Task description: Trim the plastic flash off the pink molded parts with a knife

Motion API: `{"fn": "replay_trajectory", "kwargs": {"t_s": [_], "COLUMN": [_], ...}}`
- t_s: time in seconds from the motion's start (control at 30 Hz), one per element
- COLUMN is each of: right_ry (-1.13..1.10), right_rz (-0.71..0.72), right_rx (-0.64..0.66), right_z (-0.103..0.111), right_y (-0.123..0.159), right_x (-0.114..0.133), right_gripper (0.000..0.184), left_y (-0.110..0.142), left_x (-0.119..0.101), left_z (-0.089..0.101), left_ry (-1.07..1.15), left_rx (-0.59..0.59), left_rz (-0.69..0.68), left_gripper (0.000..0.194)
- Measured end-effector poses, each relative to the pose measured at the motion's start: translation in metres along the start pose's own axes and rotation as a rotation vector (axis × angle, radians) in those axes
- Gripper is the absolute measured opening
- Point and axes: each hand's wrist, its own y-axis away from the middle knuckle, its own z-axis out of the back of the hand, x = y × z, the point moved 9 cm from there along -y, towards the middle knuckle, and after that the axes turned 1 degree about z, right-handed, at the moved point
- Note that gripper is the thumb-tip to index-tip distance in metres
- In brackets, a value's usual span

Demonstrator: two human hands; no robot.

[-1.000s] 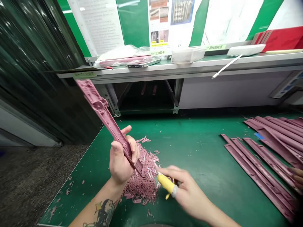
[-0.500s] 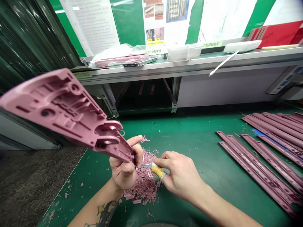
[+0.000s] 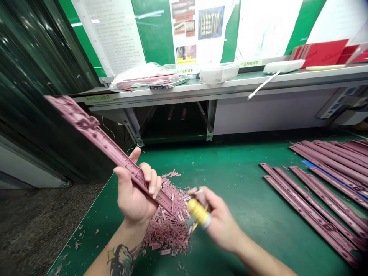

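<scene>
My left hand is wrapped around a long, narrow pink plastic molded part. The part slants from upper left to lower right, its hollow ribbed side facing up and its lower end over a heap of pink plastic shavings. Just right of that end is my right hand, smeared by motion, fingers pinched together. Yellow wrapping covers its thumb. Whatever small thing the pinch holds is too blurred to name.
Several similar pink parts lie on the green table at right, a blue strip among them. A shelf at the back carries a clear plastic box, a bagged pink part and a white cable.
The pink part has been turned and swung, so its wide end looks narrower and farther away. My left hand's grip has shifted along it. My right hand has moved slightly right and down.
</scene>
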Motion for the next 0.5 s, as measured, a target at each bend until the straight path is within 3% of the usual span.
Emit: {"fn": "replay_trajectory", "kwargs": {"t_s": [0.1, 0.13, 0.2, 0.23, 0.3, 0.37, 0.4, 0.43, 0.5], "right_ry": [0.022, 0.016, -0.060, -0.127, -0.278, -0.397, -0.427, -0.430, -0.361], "right_rz": [0.114, 0.091, -0.031, -0.090, -0.163, -0.193, -0.191, -0.180, -0.138], "right_rx": [0.052, 0.059, 0.064, 0.083, 0.177, 0.303, 0.354, 0.391, 0.405], "right_z": [-0.022, -0.023, -0.015, -0.009, -0.001, 0.004, 0.007, 0.010, 0.020], "right_y": [-0.003, -0.006, -0.013, -0.016, -0.020, -0.020, -0.019, -0.017, -0.014], "right_x": [0.014, 0.013, 0.004, 0.001, 0.000, 0.003, 0.006, 0.008, 0.010], "right_gripper": [0.031, 0.026, 0.023, 0.024, 0.027, 0.029, 0.032, 0.037, 0.045], "left_y": [-0.002, -0.002, 0.000, 0.004, 0.023, 0.044, 0.050, 0.051, 0.045], "left_x": [0.022, 0.021, 0.002, -0.003, 0.009, 0.029, 0.033, 0.032, 0.023], "left_z": [0.027, 0.035, 0.032, 0.018, -0.012, -0.024, -0.025, -0.025, -0.027], "left_ry": [-0.144, -0.329, -0.840, -1.089, -1.430, -1.510, -1.499, -1.481, -1.459], "left_rx": [-0.208, -0.236, -0.163, -0.016, 0.467, 0.947, 1.081, 1.135, 1.121], "left_rz": [0.102, 0.062, -0.192, -0.360, -0.599, -0.611, -0.570, -0.531, -0.494], "left_gripper": [0.038, 0.041, 0.066, 0.078, 0.084, 0.068, 0.061, 0.057, 0.054]}}
